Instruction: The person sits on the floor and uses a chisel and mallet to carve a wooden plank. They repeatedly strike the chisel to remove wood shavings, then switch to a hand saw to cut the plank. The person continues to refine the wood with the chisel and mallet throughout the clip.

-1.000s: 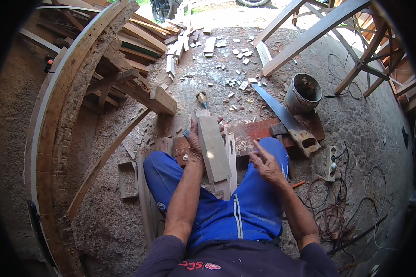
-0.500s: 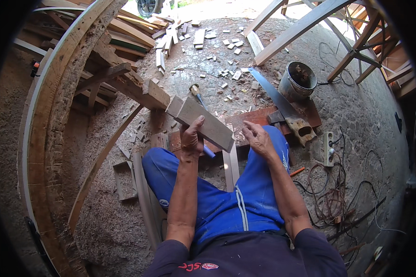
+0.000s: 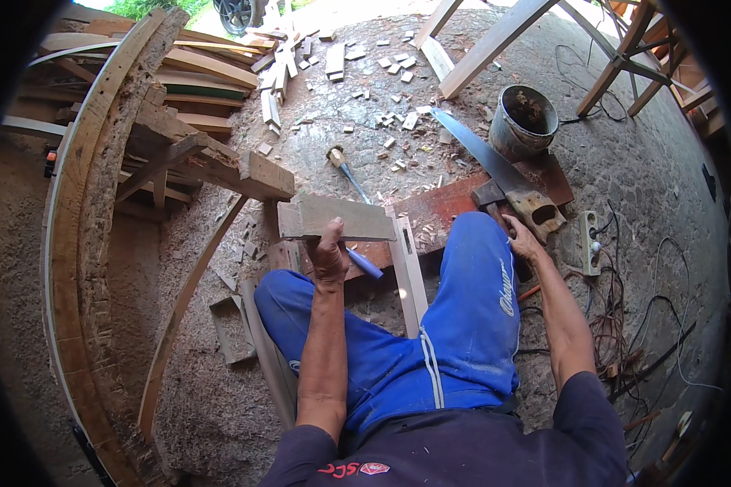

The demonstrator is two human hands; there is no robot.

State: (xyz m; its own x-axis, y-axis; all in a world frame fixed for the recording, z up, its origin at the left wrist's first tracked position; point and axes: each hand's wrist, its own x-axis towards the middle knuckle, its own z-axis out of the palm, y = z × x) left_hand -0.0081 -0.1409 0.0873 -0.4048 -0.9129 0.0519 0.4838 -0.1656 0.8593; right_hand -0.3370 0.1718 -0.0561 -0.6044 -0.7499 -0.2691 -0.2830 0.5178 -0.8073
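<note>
My left hand [image 3: 329, 256] is closed around a thick wooden block [image 3: 349, 219], its thumb on the near face. The block lies roughly level in front of me, with a stepped left end. A purple-handled tool [image 3: 364, 263] shows just below it. Beyond my right knee, my right hand [image 3: 525, 242] has its fingers round the handle of a hammer [image 3: 488, 195]; they are partly hidden. Close beside it rests a handsaw [image 3: 499, 170] with a wooden grip. A slotted wooden strip [image 3: 408, 272] stands between my legs, against a reddish plank [image 3: 434, 213].
A chisel [image 3: 348, 173] lies among scattered offcuts [image 3: 394, 66]. Behind the saw stands a bucket [image 3: 525, 122]. To the right are a power strip [image 3: 590, 243] and tangled cables [image 3: 617, 325]. A curved timber frame [image 3: 81, 268] rises at left; wooden legs [image 3: 495, 53] stand at far right.
My right hand has moved right and down from near the block to the hammer handle. The block in my left hand has turned from slanting to nearly level.
</note>
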